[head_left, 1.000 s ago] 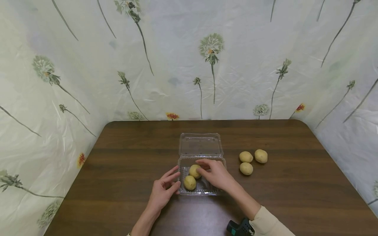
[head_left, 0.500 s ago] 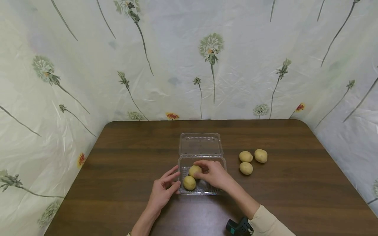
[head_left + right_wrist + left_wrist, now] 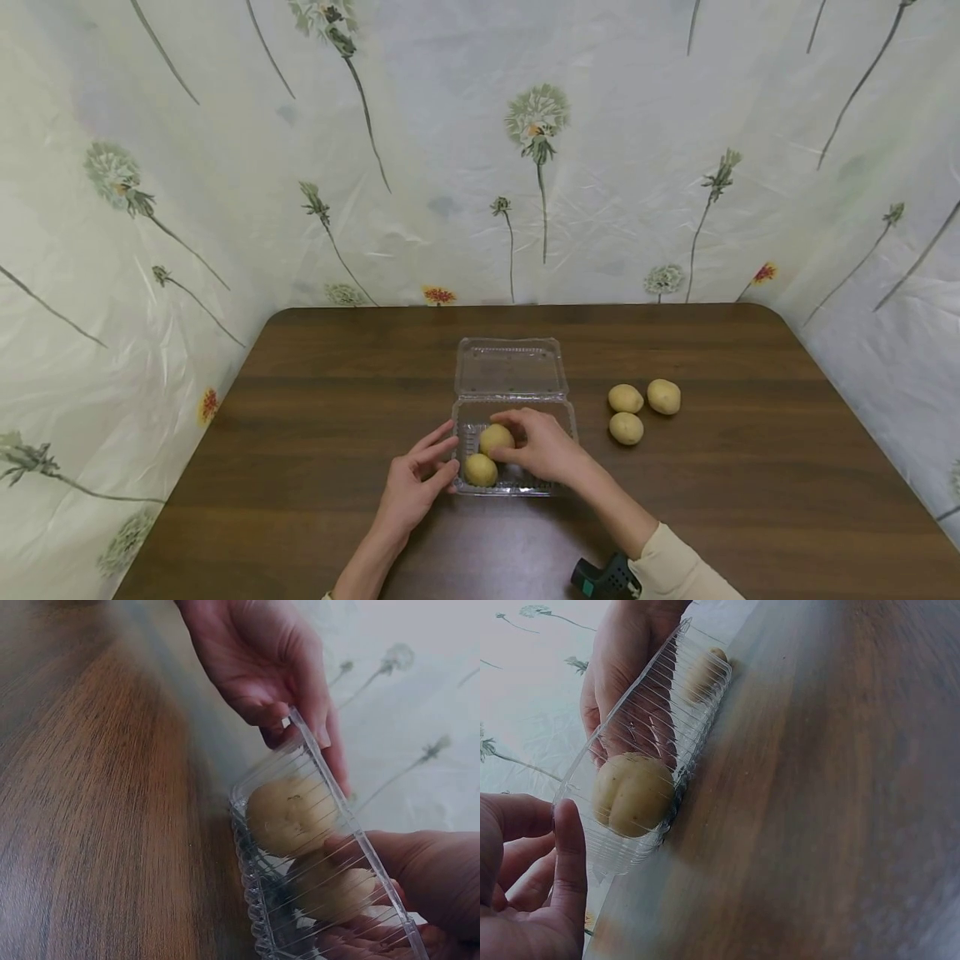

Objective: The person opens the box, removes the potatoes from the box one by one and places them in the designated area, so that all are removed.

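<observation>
Right hand (image 3: 546, 447) grips small yellow potato (image 3: 496, 438) inside clear plastic clamshell tray (image 3: 517, 484), mid-table. Left hand (image 3: 417, 481), fingers relaxed, touches tray's left edge. Dark brown wooden table (image 3: 315, 433); floral sheet walls (image 3: 225, 167).

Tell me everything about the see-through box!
The clear plastic box sits on the brown table, its hinged lid lying open flat behind it. Its walls are ribbed. Two yellowish potatoes lie inside. The left hand touches its left edge; the right hand reaches in, gripping the farther potato.
</observation>
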Available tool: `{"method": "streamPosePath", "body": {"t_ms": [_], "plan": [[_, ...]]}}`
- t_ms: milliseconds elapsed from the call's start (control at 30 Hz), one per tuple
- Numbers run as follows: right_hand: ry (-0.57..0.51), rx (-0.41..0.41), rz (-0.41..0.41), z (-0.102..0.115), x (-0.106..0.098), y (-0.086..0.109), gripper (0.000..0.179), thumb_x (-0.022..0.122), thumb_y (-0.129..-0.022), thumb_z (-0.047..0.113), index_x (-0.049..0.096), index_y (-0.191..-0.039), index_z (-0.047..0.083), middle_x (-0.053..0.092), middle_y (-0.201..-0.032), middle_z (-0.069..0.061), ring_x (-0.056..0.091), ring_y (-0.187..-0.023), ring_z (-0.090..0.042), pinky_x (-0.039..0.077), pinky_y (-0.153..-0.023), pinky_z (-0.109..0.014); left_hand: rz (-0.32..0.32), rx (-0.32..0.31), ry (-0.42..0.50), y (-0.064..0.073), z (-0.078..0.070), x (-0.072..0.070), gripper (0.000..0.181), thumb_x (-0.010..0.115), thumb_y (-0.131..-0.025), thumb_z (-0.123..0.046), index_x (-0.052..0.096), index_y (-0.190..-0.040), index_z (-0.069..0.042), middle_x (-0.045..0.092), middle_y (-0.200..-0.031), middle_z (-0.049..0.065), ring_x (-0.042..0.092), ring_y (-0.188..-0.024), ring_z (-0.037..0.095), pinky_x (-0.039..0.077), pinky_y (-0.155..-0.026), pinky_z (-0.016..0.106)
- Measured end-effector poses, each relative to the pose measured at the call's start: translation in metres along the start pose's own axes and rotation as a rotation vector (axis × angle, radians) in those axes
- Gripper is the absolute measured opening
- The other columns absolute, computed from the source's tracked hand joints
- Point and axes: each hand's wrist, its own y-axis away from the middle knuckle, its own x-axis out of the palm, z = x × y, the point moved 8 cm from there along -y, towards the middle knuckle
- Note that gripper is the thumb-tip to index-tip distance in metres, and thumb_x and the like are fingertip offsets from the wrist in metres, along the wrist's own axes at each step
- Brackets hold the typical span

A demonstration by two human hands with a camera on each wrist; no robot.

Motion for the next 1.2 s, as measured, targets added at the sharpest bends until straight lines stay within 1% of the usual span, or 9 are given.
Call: {"method": "streamPosePath", "body": {"t_ms": [100, 233, 333, 467, 633, 767, 967, 1100, 1200], "plan": [[0.003, -0.007, 0.012, 0.001, 0.001, 0.0, 0.046, 0.078, -0.085, 0.026, 0.066, -0.121, 0.002, 0.064, -0.102, -0.005, 0.06, -0.091, -0.019, 0.054, -0.072, -0.03, 0.001, -0.002, -0.002, 0.0, 0.0, 0.0, 0.037, 0.068, -0.091, -0.002, 0.062, -0.126, 0.005, 0.05, -0.145, 0.003, 0.062, -0.068, 0.012, 0.056, -0.068, 0.024], [-0.025, -0.002, 0.045, 0.001, 0.004, 0.001, 0.044, 0.077, -0.086, 0.026, 0.065, -0.122, 0.003, 0.067, -0.102, -0.005, 0.063, -0.09, -0.018, 0.054, -0.07, -0.029, 0.003, -0.004, -0.002, 0.0, 0.0, 0.0, 0.037, 0.068, -0.091, -0.003, 0.062, -0.126, 0.005, 0.049, -0.145, 0.003, 0.062, -0.069, 0.012, 0.056, -0.068, 0.025], [-0.025, -0.002, 0.062, 0.002, 0.004, 0.002, 0.044, 0.076, -0.087, 0.026, 0.064, -0.123, 0.004, 0.069, -0.103, -0.002, 0.062, -0.085, -0.013, 0.052, -0.069, -0.029, 0.006, -0.003, 0.003, 0.0, -0.001, 0.0, 0.037, 0.068, -0.091, -0.003, 0.062, -0.127, 0.005, 0.049, -0.145, 0.003, 0.061, -0.07, 0.012, 0.057, -0.068, 0.025], [-0.014, -0.025, 0.058, 0.005, 0.004, 0.003, 0.044, 0.075, -0.088, 0.025, 0.063, -0.125, 0.005, 0.069, -0.104, -0.002, 0.061, -0.084, -0.011, 0.052, -0.07, -0.03, 0.007, -0.003, 0.006, 0.0, -0.001, 0.001, 0.037, 0.068, -0.091, -0.002, 0.062, -0.127, 0.005, 0.049, -0.145, 0.003, 0.061, -0.071, 0.012, 0.057, -0.067, 0.025], [-0.07, -0.06, 0.049, 0.007, 0.002, 0.005, 0.041, 0.075, -0.088, 0.018, 0.062, -0.124, 0.004, 0.069, -0.107, -0.008, 0.067, -0.092, -0.021, 0.056, -0.075, -0.032, 0.006, -0.002, 0.002, 0.001, 0.0, 0.0, 0.037, 0.068, -0.091, -0.003, 0.062, -0.126, 0.005, 0.049, -0.145, 0.004, 0.061, -0.071, 0.012, 0.057, -0.067, 0.026], [-0.115, -0.078, 0.045, 0.007, 0.0, 0.005, 0.04, 0.075, -0.088, 0.016, 0.062, -0.124, 0.004, 0.069, -0.109, -0.011, 0.068, -0.096, -0.028, 0.058, -0.076, -0.033, 0.002, -0.006, 0.011, 0.0, 0.0, 0.0, 0.037, 0.069, -0.09, -0.004, 0.062, -0.126, 0.005, 0.049, -0.145, 0.003, 0.061, -0.072, 0.012, 0.057, -0.066, 0.026], [-0.146, -0.095, 0.009, 0.009, -0.005, 0.007, 0.042, 0.077, -0.087, 0.017, 0.063, -0.124, 0.005, 0.069, -0.112, -0.008, 0.067, -0.099, -0.027, 0.058, -0.077, -0.03, -0.005, -0.005, 0.014, 0.0, -0.001, 0.0, 0.037, 0.069, -0.091, -0.003, 0.062, -0.126, 0.005, 0.05, -0.145, 0.003, 0.061, -0.069, 0.012, 0.057, -0.066, 0.025], [-0.173, -0.083, -0.019, 0.009, -0.01, 0.009, 0.045, 0.078, -0.085, 0.019, 0.063, -0.126, 0.006, 0.068, -0.117, -0.005, 0.066, -0.102, -0.027, 0.057, -0.08, -0.032, -0.002, 0.007, 0.027, 0.0, -0.001, 0.0, 0.037, 0.069, -0.09, -0.003, 0.062, -0.126, 0.006, 0.05, -0.145, 0.006, 0.061, -0.07, 0.011, 0.057, -0.065, 0.025], [-0.202, -0.082, -0.026, 0.01, -0.013, 0.011, 0.046, 0.078, -0.086, 0.02, 0.063, -0.126, 0.006, 0.067, -0.118, -0.006, 0.066, -0.103, -0.028, 0.057, -0.081, -0.033, -0.001, 0.013, 0.034, 0.0, -0.001, 0.0, 0.037, 0.069, -0.09, -0.002, 0.062, -0.125, 0.007, 0.049, -0.145, 0.007, 0.061, -0.07, 0.011, 0.057, -0.065, 0.026]]}}
